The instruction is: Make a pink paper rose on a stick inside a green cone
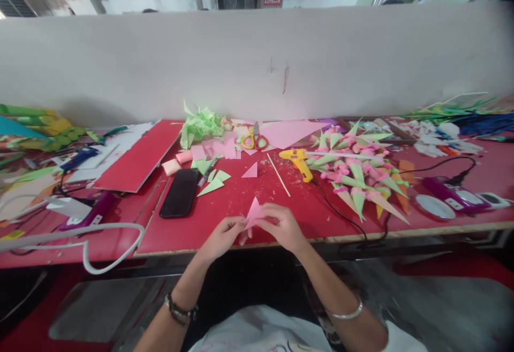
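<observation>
A small pink triangle of paper (pixel 254 212) stands point up between my two hands, just above the front edge of the red table. My left hand (pixel 225 237) pinches its lower left side with thumb and fingers. On the other side, my right hand (pixel 283 227) grips the paper's right edge between thumb and forefinger. Another pink paper triangle (pixel 251 171) lies flat on the table beyond my hands. Green paper triangles (pixel 211 186) lie to the left of it, and a thin wooden stick (pixel 278 175) lies to its right.
A black phone (pixel 179 193) lies left of my hands. Behind are yellow scissors (pixel 253 139) and crumpled green paper (pixel 203 127). A yellow glue gun (pixel 297 163), its cord trailing to the table edge, rests beside a pile of pink and green paper cones (pixel 355 172). A grey partition (pixel 201 68) stands behind.
</observation>
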{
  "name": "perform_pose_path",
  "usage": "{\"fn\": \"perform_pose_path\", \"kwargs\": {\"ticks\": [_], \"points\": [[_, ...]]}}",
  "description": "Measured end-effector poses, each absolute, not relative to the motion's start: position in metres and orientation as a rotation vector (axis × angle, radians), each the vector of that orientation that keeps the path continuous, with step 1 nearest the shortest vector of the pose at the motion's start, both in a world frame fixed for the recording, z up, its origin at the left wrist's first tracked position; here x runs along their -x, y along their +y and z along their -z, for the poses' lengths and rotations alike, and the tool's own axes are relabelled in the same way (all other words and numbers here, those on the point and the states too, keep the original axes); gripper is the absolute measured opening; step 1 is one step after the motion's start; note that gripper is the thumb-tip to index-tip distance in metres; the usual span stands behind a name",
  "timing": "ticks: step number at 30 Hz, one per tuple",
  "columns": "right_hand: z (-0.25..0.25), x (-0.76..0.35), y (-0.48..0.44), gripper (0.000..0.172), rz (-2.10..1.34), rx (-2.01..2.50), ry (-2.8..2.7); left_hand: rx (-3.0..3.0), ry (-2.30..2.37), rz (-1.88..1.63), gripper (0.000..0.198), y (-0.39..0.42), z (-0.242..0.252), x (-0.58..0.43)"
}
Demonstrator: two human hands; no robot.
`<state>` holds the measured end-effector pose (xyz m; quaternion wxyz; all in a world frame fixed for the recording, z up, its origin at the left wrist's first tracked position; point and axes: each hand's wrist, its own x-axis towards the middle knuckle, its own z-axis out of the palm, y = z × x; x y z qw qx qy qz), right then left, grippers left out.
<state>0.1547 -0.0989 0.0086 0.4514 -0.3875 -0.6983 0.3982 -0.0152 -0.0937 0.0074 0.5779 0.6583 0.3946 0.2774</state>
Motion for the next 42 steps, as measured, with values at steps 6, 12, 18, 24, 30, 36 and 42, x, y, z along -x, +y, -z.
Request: {"fn": "perform_pose_path", "kwargs": {"ticks": [6, 12, 18, 24, 30, 36, 42], "points": [[-0.001, -0.149, -0.102, 0.022, -1.180, 1.065, -1.485, -1.614, 0.956, -0.668, 0.035, -0.096, -0.008, 0.010], [-0.004, -0.148, -0.101, 0.017, -1.280, 1.028, -1.456, -1.602, 0.956, -0.646, 0.036, -0.097, -0.004, 0.007], [-0.007, -0.151, -0.098, 0.015, -1.503, 0.964, -1.519, -1.610, 0.871, -0.551, 0.036, -0.099, -0.008, 0.012], [-0.005, -0.148, -0.100, 0.026, -1.403, 1.068, -1.565, -1.607, 0.862, -0.506, 0.038, -0.099, -0.009, 0.012], [-0.002, -0.145, -0.098, 0.038, -1.184, 1.166, -1.511, -1.559, 0.832, -0.542, 0.035, -0.101, -0.007, 0.006], [-0.004, -0.146, -0.099, 0.024, -1.318, 1.000, -1.612, -1.467, 0.856, -0.670, 0.033, -0.104, -0.003, 0.004], [-0.007, -0.143, -0.104, 0.033, -0.924, 1.151, -1.708, -1.404, 0.898, -0.766, 0.034, -0.113, -0.004, -0.002]]}}
